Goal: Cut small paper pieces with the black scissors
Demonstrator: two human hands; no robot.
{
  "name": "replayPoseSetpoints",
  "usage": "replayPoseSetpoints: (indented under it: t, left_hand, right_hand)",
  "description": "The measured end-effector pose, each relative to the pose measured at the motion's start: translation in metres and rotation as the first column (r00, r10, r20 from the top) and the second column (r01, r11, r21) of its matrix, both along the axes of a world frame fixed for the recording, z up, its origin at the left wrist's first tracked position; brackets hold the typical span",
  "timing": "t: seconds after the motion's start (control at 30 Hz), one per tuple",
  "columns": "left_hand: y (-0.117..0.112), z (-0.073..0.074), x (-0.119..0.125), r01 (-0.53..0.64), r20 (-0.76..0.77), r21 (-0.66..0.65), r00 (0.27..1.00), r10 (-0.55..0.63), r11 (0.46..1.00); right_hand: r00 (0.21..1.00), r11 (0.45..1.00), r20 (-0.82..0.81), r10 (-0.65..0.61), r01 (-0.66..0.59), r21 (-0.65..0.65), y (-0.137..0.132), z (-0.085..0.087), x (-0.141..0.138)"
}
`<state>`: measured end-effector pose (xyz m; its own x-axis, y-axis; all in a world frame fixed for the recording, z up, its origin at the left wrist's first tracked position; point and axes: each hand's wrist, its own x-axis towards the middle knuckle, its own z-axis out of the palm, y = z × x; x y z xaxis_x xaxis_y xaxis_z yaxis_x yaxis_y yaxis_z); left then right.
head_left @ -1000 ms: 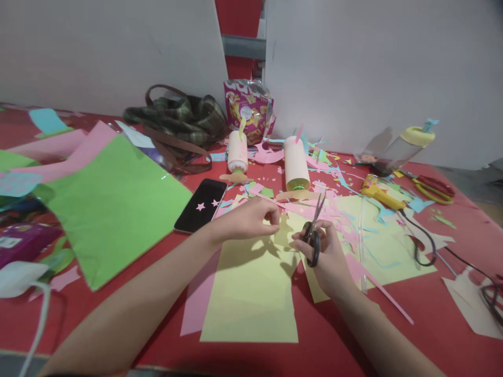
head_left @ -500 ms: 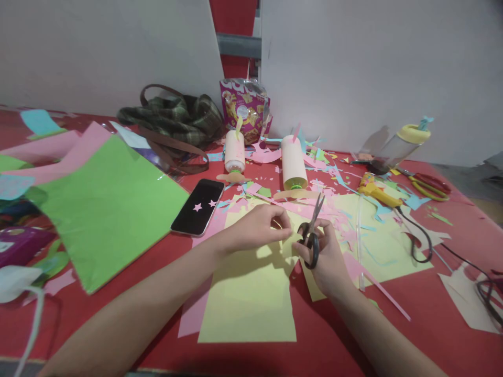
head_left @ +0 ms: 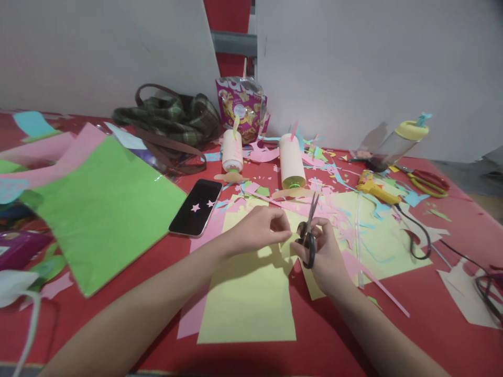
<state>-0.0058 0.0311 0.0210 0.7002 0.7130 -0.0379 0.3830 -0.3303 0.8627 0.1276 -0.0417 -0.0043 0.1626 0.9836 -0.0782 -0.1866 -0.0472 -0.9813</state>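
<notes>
My right hand point(head_left: 326, 256) is closed around the black handles of a pair of scissors point(head_left: 308, 230), whose blades point up and away from me. My left hand point(head_left: 257, 230) pinches a small piece of yellow paper just left of the scissors, fingertips nearly touching the right hand. Both hands hover over a yellow paper sheet point(head_left: 247, 303) lying on the red table point(head_left: 393, 335). A pink sheet point(head_left: 192, 319) pokes out from under the yellow one.
A black phone point(head_left: 195, 207) with pink stars lies left of my hands, beside a large green sheet point(head_left: 106, 209). Two paper-wrapped bottles point(head_left: 291, 162), a snack bag point(head_left: 239, 107), a plaid bag point(head_left: 173, 123), a glue gun point(head_left: 377, 191) with cord, red scissors point(head_left: 428, 182) and paper scraps crowd the back.
My left hand has shifted right, closer to the scissors. The scissor blades have narrowed and the hands sit nearer each other.
</notes>
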Motion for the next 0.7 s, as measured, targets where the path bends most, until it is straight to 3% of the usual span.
replayPoseSetpoints:
  t: [0.17, 0.4, 0.7]
  left_hand:
    - [0.0018, -0.001, -0.0006, -0.009, 0.031, -0.016, 0.999, 0.01, 1.0]
    - [0.0006, -0.0005, 0.0008, -0.033, 0.15, -0.144, 0.987, 0.055, 0.989]
    - [0.002, -0.0018, -0.0012, 0.057, 0.002, -0.239, 0.998, -0.058, 0.969]
  right_hand:
    - [1.0, 1.0, -0.005, -0.02, 0.02, 0.001, 0.0006, 0.0, 0.0006]
    - [0.998, 0.997, 0.009, -0.065, 0.065, 0.047, 0.0011, 0.0, 0.0021]
    - [0.991, 0.988, 0.034, -0.127, 0.124, 0.087, 0.0025, -0.0024, 0.0023]
